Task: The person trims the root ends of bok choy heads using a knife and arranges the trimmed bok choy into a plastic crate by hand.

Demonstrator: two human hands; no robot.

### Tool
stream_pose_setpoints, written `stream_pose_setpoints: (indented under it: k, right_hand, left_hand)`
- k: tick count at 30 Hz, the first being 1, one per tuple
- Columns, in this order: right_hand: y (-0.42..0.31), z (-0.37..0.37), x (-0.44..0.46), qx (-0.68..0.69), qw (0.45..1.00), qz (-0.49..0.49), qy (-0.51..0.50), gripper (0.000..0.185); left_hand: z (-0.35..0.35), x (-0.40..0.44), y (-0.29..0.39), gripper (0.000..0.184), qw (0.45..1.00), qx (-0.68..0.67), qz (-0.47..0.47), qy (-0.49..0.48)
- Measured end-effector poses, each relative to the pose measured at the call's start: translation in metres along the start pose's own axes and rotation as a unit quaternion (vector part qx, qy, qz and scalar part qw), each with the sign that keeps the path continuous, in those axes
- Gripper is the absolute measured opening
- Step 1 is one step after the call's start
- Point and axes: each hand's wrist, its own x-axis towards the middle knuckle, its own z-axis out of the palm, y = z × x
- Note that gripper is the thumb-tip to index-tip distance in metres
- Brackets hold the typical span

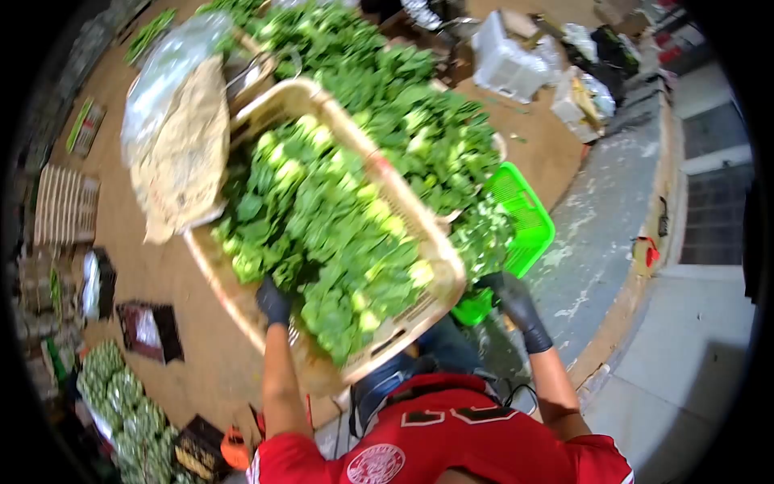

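A large tan plastic crate [413,219] lies in front of me, filled with leafy greens [322,218] whose pale stem ends face up. My left hand [274,302], in a dark glove, reaches in over the crate's near left side and touches the leaves; its fingertips are hidden among them. My right hand [516,306], also gloved, is beyond the crate's right end, beside a bright green plastic piece [473,309] and below a bright green basket [528,230]. Its fingers are blurred and dark, and I cannot make out whether they hold anything.
More leafy greens [427,129] are heaped behind the crate. Brown cardboard [181,149] and clear plastic sheeting [165,73] lie at its left end. A white crate [508,60] stands at the back right. Bagged greens [129,403] and a dark box [151,331] sit at lower left.
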Motion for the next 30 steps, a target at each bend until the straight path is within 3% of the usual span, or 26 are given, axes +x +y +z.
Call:
stream_pose_setpoints:
  k: [3,5,7,9,10,11,13,14,15,17,18,19,21,22,23,25,30]
  right_hand:
    - [0.008,0.016,-0.002,0.023,0.998,0.036,-0.055,0.02]
    - [-0.025,0.046,-0.009,-0.042,0.987,-0.13,-0.086,0.024]
    - [-0.054,0.061,-0.007,-0.219,0.926,-0.234,-0.199,0.04]
    - [-0.078,0.073,-0.012,-0.199,0.899,-0.357,-0.155,0.053]
    - [-0.084,0.068,-0.01,-0.222,0.902,-0.319,-0.19,0.061]
    - [-0.072,0.062,-0.007,-0.237,0.895,-0.348,-0.149,0.059]
    - [-0.075,0.036,-0.01,-0.181,0.93,-0.264,-0.18,0.053]
    - [-0.055,0.032,-0.01,-0.132,0.943,-0.28,-0.119,0.05]
    - [-0.034,0.031,-0.009,-0.081,0.951,-0.293,-0.052,0.046]
    - [-0.044,0.015,-0.016,0.055,0.976,-0.205,-0.049,0.045]
    - [-0.039,0.01,-0.017,0.108,0.975,-0.188,-0.045,0.044]
    - [-0.031,0.003,-0.018,0.071,0.966,-0.251,-0.003,0.043]
    - [-0.03,-0.026,-0.027,0.009,0.982,-0.183,-0.04,0.036]
    - [-0.031,-0.036,-0.033,-0.133,0.943,-0.286,0.106,0.028]
    - [-0.026,-0.051,-0.029,-0.219,0.944,-0.227,0.099,0.024]
    - [-0.015,-0.073,-0.04,-0.3,0.894,-0.301,0.144,0.019]
    - [-0.001,-0.094,-0.051,-0.326,0.878,-0.33,0.118,0.015]
  left_hand:
    - [-0.039,-0.035,0.02,0.071,0.997,0.039,0.042,-0.043]
    - [-0.093,-0.058,0.065,0.067,0.988,-0.053,0.127,-0.068]
    - [-0.138,-0.073,0.125,0.067,0.971,-0.134,0.16,-0.118]
    - [-0.16,-0.077,0.171,0.067,0.932,-0.215,0.251,-0.15]
    - [-0.171,-0.078,0.199,0.07,0.915,-0.258,0.267,-0.158]
    - [-0.178,-0.079,0.221,0.073,0.892,-0.331,0.259,-0.169]
    - [-0.177,-0.081,0.263,0.078,0.834,-0.473,0.228,-0.167]
    - [-0.17,-0.085,0.289,0.079,0.786,-0.565,0.165,-0.19]
    - [-0.157,-0.081,0.303,0.077,0.767,-0.576,0.196,-0.204]
    - [-0.16,-0.088,0.341,0.076,0.69,-0.624,0.071,-0.36]
    - [-0.152,-0.088,0.349,0.074,0.689,-0.614,0.089,-0.376]
    - [-0.143,-0.09,0.352,0.072,0.686,-0.602,0.104,-0.396]
    - [-0.127,-0.096,0.357,0.067,0.717,-0.571,0.122,-0.381]
    - [-0.121,-0.098,0.363,0.065,0.73,-0.558,0.136,-0.372]
    - [-0.121,-0.098,0.372,0.064,0.745,-0.542,0.152,-0.357]
    - [-0.123,-0.103,0.392,0.063,0.774,-0.512,0.182,-0.326]
    - [-0.111,-0.116,0.417,0.056,0.805,-0.376,0.307,-0.342]
